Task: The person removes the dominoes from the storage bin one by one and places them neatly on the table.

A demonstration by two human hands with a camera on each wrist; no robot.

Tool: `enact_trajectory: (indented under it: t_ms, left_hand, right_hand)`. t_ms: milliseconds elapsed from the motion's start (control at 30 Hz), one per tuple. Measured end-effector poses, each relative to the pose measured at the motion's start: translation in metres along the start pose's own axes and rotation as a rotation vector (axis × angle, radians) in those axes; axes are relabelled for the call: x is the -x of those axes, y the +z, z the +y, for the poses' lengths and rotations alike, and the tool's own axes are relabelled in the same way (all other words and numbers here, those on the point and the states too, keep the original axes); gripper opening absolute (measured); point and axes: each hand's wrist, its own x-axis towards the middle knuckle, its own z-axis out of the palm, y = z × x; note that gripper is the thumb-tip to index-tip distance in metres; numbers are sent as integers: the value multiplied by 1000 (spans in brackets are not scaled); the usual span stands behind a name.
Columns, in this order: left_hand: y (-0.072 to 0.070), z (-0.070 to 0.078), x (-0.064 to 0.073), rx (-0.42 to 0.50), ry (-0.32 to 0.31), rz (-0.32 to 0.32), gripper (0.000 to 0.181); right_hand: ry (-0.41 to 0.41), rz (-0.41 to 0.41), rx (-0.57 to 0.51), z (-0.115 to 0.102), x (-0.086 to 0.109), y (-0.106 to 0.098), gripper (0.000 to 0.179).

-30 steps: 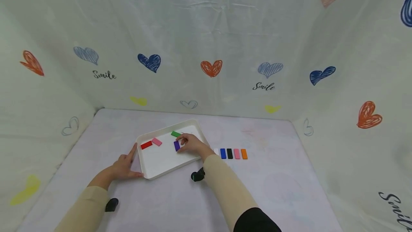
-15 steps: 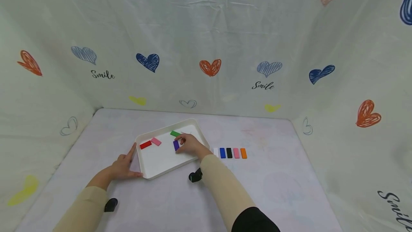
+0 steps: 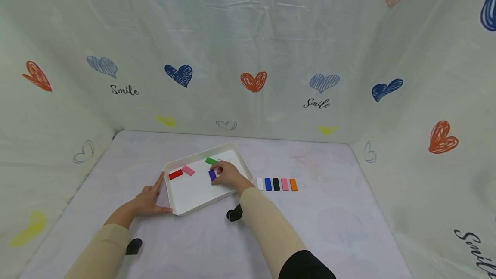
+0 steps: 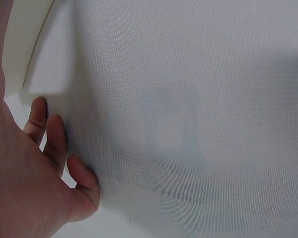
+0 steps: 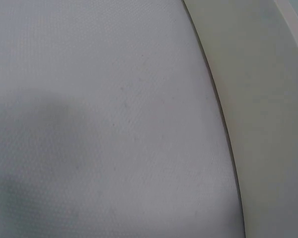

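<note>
A shallow white tray (image 3: 197,206) lies at a slant on the table. Over its middle, my right hand (image 3: 231,176) holds a small purple rectangular piece (image 3: 212,175) between thumb and index finger. Just behind those fingers lies a green piece (image 3: 211,161). Towards the tray's left end are a red piece (image 3: 175,174) and a pink piece (image 3: 188,170). My left hand (image 3: 148,201) rests against the tray's left side, thumb and index finger spread. Some of its fingers show curved in the left wrist view, near the tray wall (image 4: 25,39). The right wrist view shows the tray wall (image 5: 258,109) but no fingers.
Right of the tray, a row of small pieces stands on the table: white (image 3: 260,184), blue (image 3: 268,184), black (image 3: 276,184), pink (image 3: 284,184) and orange (image 3: 293,184). A white cloth with printed hearts (image 3: 253,82) hangs behind the table.
The view shifts very slightly. Both hands and the pieces keep practically the same places; the right hand stays at the purple piece.
</note>
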Motion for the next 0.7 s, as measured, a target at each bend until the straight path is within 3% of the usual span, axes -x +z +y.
enact_trajectory:
  t_ms: [133,500,700]
  left_hand:
    - [0,0,1,-1,5,0,138]
    - [-10,18,7,-35,-28,-33,128]
    - [-11,17,7,-42,-9,-32,130]
  right_hand:
    - [-17,-10,-21,2,1,-1,47]
    - [-19,-74,-133,2,11,-14,44]
    - [-44,-48,-202,3,18,-19,48]
